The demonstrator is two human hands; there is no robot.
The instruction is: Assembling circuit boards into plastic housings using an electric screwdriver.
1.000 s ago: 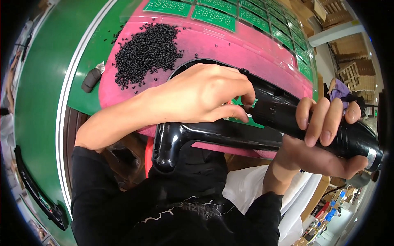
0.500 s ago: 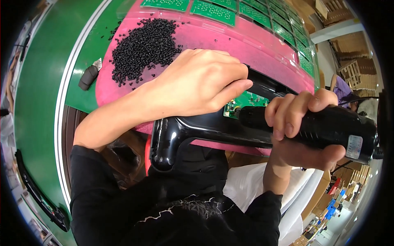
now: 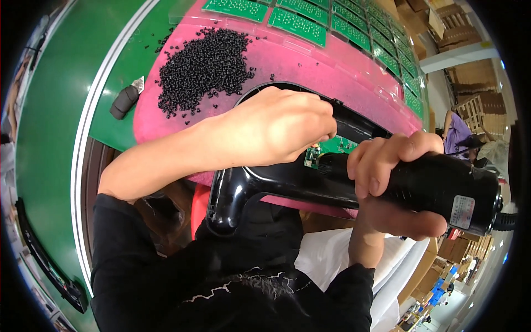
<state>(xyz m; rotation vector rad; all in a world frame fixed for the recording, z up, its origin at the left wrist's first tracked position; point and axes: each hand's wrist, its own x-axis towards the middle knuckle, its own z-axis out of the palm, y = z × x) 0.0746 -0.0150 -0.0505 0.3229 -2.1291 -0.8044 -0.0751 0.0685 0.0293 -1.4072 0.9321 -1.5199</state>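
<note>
A glossy black plastic housing [image 3: 298, 181] lies before me, one end curving toward my body. A green circuit board [image 3: 338, 145] sits inside it, partly covered by my hands. My left hand [image 3: 283, 126] is closed over the housing beside the board, thumb and fingers drawn together; whatever they pinch is hidden. My right hand [image 3: 390, 166] wraps around a thick black electric screwdriver [image 3: 428, 185], held almost level with its nose at the board's near edge. The bit's tip cannot be made out. Beyond my left wrist is a heap of small black screws [image 3: 204, 69].
A pink mat [image 3: 354, 86] covers the green table [image 3: 50, 138]. Clear trays with several green circuit boards [image 3: 298, 25] stand at the far side. A small dark wrapped object [image 3: 125, 102] lies left of the mat. Another person in purple [image 3: 458, 133] is at the right.
My left hand has drawn slightly nearer to me, baring more of the housing's far rim. The screwdriver has shifted a little and tilts more downward at its back end. The whole view has moved slightly.
</note>
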